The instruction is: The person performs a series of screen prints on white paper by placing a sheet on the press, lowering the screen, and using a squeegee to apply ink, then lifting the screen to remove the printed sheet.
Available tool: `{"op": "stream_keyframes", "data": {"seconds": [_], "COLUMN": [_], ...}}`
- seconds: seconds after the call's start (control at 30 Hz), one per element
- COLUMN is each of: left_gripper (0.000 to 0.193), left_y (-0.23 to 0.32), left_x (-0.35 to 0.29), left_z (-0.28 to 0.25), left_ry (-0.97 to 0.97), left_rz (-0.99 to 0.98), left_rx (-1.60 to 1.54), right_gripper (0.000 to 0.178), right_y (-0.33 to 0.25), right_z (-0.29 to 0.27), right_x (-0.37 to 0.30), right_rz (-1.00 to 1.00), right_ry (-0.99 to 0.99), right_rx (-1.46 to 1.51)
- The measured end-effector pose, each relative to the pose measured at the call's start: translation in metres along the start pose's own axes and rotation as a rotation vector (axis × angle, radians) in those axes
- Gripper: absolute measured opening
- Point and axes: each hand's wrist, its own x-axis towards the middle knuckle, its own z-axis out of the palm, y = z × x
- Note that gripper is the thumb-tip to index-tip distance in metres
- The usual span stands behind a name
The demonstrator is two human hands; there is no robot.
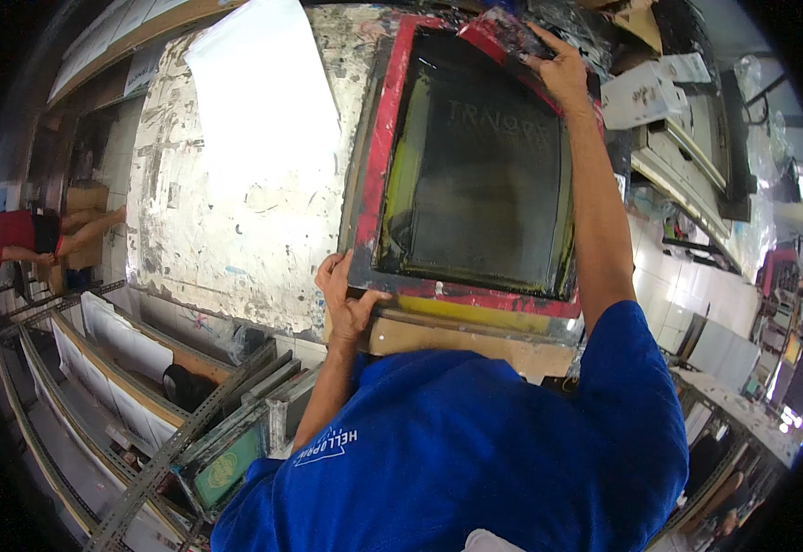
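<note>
A screen-printing frame (392, 138) with red, ink-stained sides and a dark mesh lies in front of me on the right part of the worktable. Faint lettering shows in the far part of its mesh. My left hand (346, 299) grips the frame's near left corner, thumb on the near side and fingers around the left edge. At the far end, my right hand (560, 72) has its fingers closed on a red, ink-smeared bar (493, 35) lying across the frame's far edge. The exact kind of that bar I cannot make out. My right forearm runs along the frame's right side.
Left of the frame, a white sheet (263, 92) lies on the paint-spotted tabletop (245, 248). A metal rack (144, 478) with boards stands at lower left. Another person (19, 237) is at the far left. White boxes (642, 95) sit at the right.
</note>
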Motion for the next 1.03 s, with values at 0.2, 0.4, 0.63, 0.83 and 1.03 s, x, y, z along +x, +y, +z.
{"op": "stream_keyframes", "data": {"seconds": [0.2, 0.4, 0.63, 0.83, 1.03], "left_gripper": [0.090, 0.081, 0.092, 0.037, 0.058], "left_y": [0.002, 0.042, 0.123, 0.160, 0.067], "left_x": [-0.005, 0.024, 0.108, 0.223, 0.327], "left_z": [0.005, -0.014, -0.037, 0.006, 0.117], "left_ry": [0.130, 0.313, 0.576, 0.691, 0.061], "left_rz": [0.028, 0.225, 0.241, 0.452, 0.120], "left_rx": [-0.224, -0.311, -0.682, -0.908, -0.134], "right_gripper": [0.064, 0.065, 0.061, 0.050, 0.049], "right_y": [-0.068, -0.196, -0.278, -0.323, -0.328], "right_z": [-0.014, -0.022, -0.058, -0.112, -0.118], "right_x": [-0.127, -0.241, -0.212, -0.118, -0.065], "right_rz": [0.223, 0.003, -0.488, -0.385, -0.348], "right_ry": [-0.005, -0.182, 0.098, 0.036, -0.011], "right_rx": [0.236, -0.285, -0.746, -0.644, -0.564]}}
